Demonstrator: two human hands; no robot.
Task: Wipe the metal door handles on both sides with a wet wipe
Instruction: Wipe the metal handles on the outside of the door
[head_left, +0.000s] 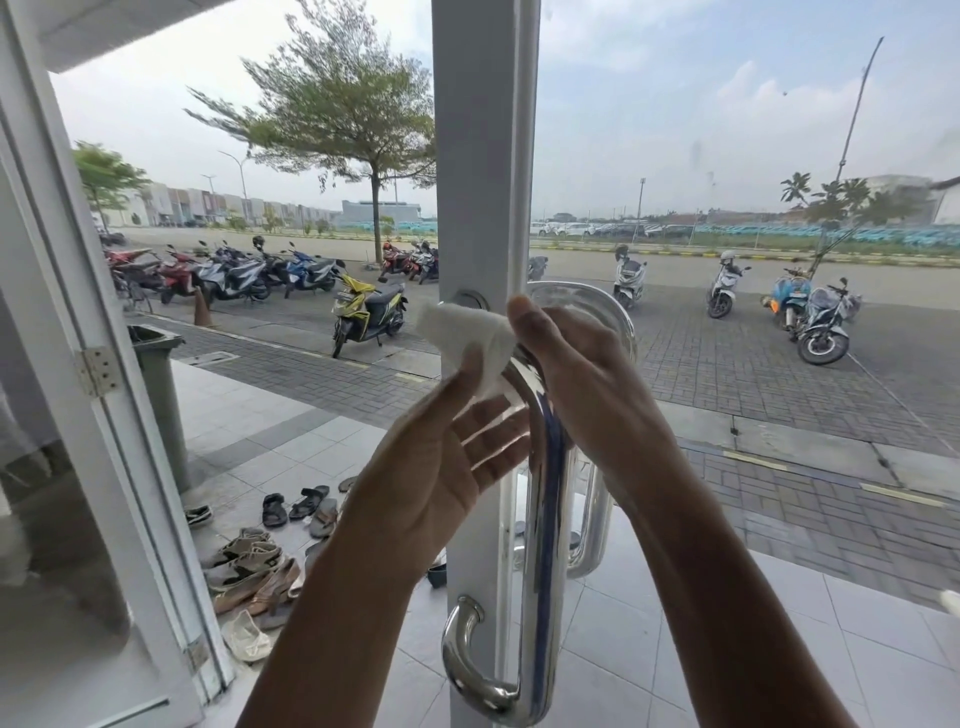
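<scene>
Though gleaming, door handle (540, 519) vertical, upright.

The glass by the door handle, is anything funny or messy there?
Yes. The glass right of the near handle has faint streaks and specks, so it looks smudged. The handle itself looks fine.

white wipe (460, 327), shiny silver handle (543, 519), white door frame (480, 156)

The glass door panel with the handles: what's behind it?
Through the glass shows the outer metal handle, parked scooters on brick paving and a road. The right hand and near handle cover part of the outer handle.
</scene>
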